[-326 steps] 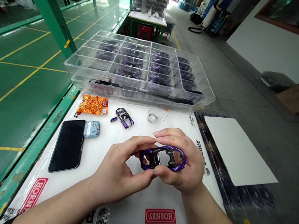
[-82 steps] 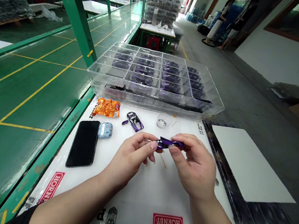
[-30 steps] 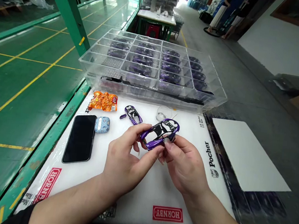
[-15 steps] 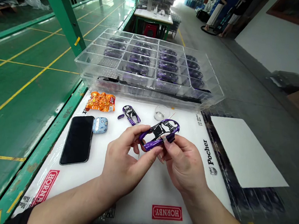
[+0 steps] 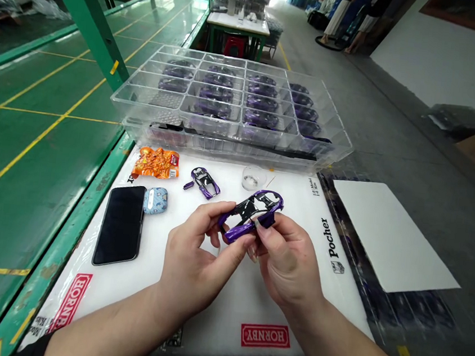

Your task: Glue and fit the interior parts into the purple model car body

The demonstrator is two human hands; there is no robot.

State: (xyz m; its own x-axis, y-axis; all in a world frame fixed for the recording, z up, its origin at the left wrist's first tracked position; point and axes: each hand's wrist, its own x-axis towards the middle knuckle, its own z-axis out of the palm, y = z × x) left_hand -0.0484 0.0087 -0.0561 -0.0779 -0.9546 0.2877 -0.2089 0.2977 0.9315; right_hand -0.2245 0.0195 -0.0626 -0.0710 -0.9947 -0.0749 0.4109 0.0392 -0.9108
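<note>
A purple and black model car body shell (image 5: 238, 233) is held tilted above the white work mat between both hands. My left hand (image 5: 199, 253) grips its left end, thumb along the near edge and fingers behind. My right hand (image 5: 288, 257) pinches the near right side, with the thumb on the rim; a small purple part seems to sit under that thumb, mostly hidden. Beyond the hands a second purple car shell (image 5: 205, 183) lies on the mat, a small loose purple piece (image 5: 188, 185) beside it. A round clear dish (image 5: 254, 178) stands just behind the held shell.
A clear compartment tray (image 5: 218, 152) with several purple shells spans the back. On the left lie a phone (image 5: 120, 225), a blue patterned earbud case (image 5: 156, 200) and an orange snack packet (image 5: 156, 162). A white board (image 5: 392, 237) is at the right. A green post (image 5: 84, 20) rises back left.
The view has shifted slightly. My right thumb has pressed closer over the shell's near rim, and the small part there now sits nearer against the shell. My left hand keeps its grip.
</note>
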